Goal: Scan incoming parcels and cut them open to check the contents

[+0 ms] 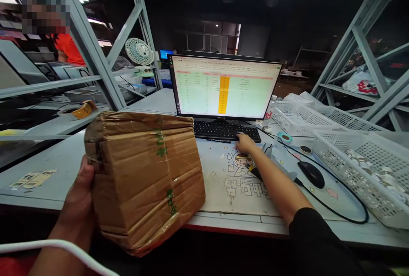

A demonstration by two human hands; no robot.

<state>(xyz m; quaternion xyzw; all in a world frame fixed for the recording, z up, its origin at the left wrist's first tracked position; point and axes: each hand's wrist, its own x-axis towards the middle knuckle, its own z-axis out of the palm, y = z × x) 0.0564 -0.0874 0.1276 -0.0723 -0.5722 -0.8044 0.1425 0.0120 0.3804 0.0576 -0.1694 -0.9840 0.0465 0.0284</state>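
Note:
My left hand (79, 191) is closed on the left side of a brown cardboard box (143, 182). The box is creased and taped, with green print on its strip of clear tape, and it is tilted over the desk's front edge. My right hand (246, 144) reaches to the right part of a black keyboard (220, 130), its fingers at the keys and holding nothing. Behind the keyboard a monitor (198, 93) shows a spreadsheet with an orange column. Under my right forearm lies a tool with a black and yellow part (254, 171), partly hidden.
A black mouse (311, 174) and its looping cable lie right of my forearm. White plastic baskets (338, 152) line the right side, one with small white items. Tape rolls (284, 136) sit nearby. Metal shelf posts, a fan (139, 51) and a person in orange (68, 48) are at left.

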